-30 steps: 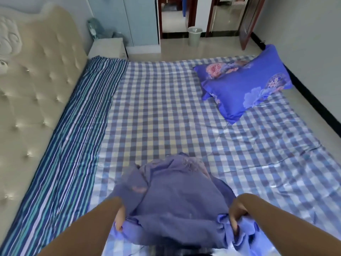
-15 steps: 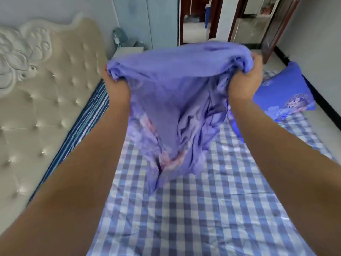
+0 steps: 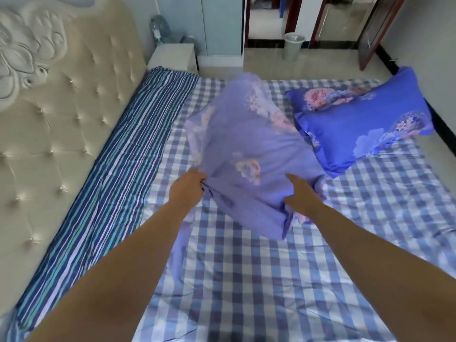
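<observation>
cloth (image 3: 246,144), purple with flowers, billows from the 2 hands toward 12 o'clock above the checked sheet (image 3: 246,280), long axis from 6 to 12. left hand (image 3: 188,191) grips its near edge with curled fingers, right hand (image 3: 299,197) pinches the near corner; both equally near.

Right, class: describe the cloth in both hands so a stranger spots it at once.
Start at the bed's blue checked sheet. Above its middle, the left hand and right hand hold a pale lilac floral cloth. Unlike the stuffed, deeper blue pillow beside it, it is limp and faded.
</observation>
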The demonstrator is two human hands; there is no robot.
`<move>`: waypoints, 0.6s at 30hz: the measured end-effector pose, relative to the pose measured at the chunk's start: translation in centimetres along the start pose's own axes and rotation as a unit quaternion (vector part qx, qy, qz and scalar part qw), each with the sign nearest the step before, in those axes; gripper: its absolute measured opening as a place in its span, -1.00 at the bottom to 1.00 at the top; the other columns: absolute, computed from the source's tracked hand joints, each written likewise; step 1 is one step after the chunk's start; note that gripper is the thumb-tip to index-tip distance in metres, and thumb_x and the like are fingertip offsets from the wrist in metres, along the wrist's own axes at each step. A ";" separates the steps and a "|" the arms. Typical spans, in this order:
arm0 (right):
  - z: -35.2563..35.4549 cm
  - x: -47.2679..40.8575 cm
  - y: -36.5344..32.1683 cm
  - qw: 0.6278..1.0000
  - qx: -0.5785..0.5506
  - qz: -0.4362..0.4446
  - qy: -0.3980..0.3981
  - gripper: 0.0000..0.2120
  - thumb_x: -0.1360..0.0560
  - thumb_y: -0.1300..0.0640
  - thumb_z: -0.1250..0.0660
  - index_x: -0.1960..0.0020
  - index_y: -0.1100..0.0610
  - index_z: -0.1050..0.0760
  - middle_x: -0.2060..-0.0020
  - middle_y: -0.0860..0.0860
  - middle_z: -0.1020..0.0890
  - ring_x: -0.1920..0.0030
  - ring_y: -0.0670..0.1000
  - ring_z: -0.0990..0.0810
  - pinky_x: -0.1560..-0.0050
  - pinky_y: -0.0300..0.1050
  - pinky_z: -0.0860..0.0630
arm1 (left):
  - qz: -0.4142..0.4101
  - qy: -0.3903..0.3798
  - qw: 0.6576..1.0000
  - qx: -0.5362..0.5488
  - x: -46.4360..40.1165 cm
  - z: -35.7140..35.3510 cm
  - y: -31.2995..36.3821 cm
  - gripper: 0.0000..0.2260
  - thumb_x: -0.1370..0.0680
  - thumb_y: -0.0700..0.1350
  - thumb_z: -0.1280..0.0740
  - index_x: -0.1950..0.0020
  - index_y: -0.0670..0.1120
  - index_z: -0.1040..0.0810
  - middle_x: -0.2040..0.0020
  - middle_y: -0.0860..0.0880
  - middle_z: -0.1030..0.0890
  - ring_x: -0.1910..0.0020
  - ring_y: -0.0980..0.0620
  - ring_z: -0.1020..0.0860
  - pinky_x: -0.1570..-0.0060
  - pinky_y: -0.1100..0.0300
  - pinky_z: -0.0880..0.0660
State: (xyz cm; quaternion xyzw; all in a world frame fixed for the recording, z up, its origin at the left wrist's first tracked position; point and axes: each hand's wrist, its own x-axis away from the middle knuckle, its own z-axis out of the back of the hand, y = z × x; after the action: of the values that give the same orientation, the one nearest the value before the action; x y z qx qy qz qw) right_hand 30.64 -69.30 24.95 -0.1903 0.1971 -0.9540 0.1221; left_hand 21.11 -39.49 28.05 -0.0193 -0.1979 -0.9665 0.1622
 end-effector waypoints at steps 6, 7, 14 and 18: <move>-9.2 4.7 -7.2 0.994 -0.084 0.048 -0.054 -0.44 -0.38 -0.10 -0.40 -0.30 0.07 -0.37 -0.18 0.08 -0.56 -0.18 0.13 -0.54 -0.01 -0.07 -0.43 | -0.063 -0.172 0.965 0.187 3.1 -3.2 5.0 -0.54 -0.33 -0.05 -0.21 -0.11 -0.29 -0.58 -0.07 -0.26 -0.60 -0.07 -0.12 -0.54 -0.13 0.14 -0.40; -9.6 5.0 -7.3 0.991 -0.133 0.013 -0.003 -0.71 -0.47 0.02 -0.34 -0.13 0.11 -0.43 -0.05 0.15 -0.60 -0.07 0.19 -0.57 0.11 -0.08 -0.37 | -0.061 -0.212 0.952 0.214 3.4 -3.3 5.2 -0.56 -0.36 -0.05 -0.29 -0.16 -0.25 -0.56 -0.09 -0.22 -0.60 -0.09 -0.11 -0.54 -0.09 0.21 -0.39; -7.8 6.7 -5.4 0.983 -0.185 -0.013 -0.010 -0.74 -0.33 0.10 -0.15 0.02 -0.01 -0.48 0.11 0.08 -0.59 0.08 0.15 -0.53 0.07 -0.01 -0.43 | 0.329 -0.239 0.725 0.557 9.3 -8.6 0.0 -0.68 -0.55 0.21 -0.26 -0.18 0.05 -0.42 0.05 0.03 -0.47 0.20 0.09 -0.41 0.24 0.23 -0.35; -7.0 6.8 -5.9 0.964 -0.263 0.023 -0.016 -0.67 -0.46 0.37 -0.17 -0.06 -0.01 -0.46 0.08 0.01 -0.56 0.05 0.05 -0.50 0.05 -0.17 -0.36 | 0.474 -0.277 0.620 0.560 13.3 -13.4 0.1 -0.31 -0.43 0.42 -0.11 -0.20 -0.16 -0.45 -0.07 -0.14 -0.53 -0.01 -0.07 -0.52 0.04 0.12 -0.44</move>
State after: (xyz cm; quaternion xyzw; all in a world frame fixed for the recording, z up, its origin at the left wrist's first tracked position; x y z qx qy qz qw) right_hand 20.68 -63.79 23.67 -0.2260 0.4434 -0.8624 0.0930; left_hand 8.86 -48.83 17.06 -0.2826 -0.6998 -0.4066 0.5148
